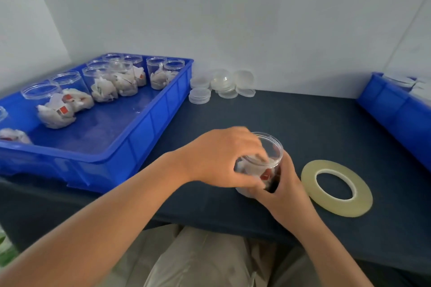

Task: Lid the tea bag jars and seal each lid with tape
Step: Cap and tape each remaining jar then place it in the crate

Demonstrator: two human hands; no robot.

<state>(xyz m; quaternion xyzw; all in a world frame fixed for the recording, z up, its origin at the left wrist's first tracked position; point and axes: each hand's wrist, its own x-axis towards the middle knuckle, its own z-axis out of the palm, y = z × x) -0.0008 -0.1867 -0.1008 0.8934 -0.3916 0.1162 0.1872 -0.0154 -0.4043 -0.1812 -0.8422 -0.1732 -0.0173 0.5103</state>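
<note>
**Two hands hold a tea bag jar on a dark table**

At 9 o'clock from the centre of the view, a blue tray (144, 128) sits on the dark table (291, 114). In it stand several open jars (102, 86), clear plastic, each with crumpled tea bags inside. Just past the tray's far right corner, at about 12 o'clock, clear lids (200, 95) lie in short stacks against the wall.

Near the middle, the left hand (221, 158) reaches in from 8 o'clock. Its fingers curl over the rim and near side of one clear jar (273, 147), which stands on the table and holds tea bags with red tags. The right hand (289, 185) comes from 5 o'clock and wraps the jar's right side, thumb and fingers gripping it. Motion blur hides whether a lid is on.

At 3 o'clock from the jar, close by but apart, a roll of tape (363, 202) lies flat. At 2 o'clock, a second blue bin (394, 109) meets the frame's edge.
</note>
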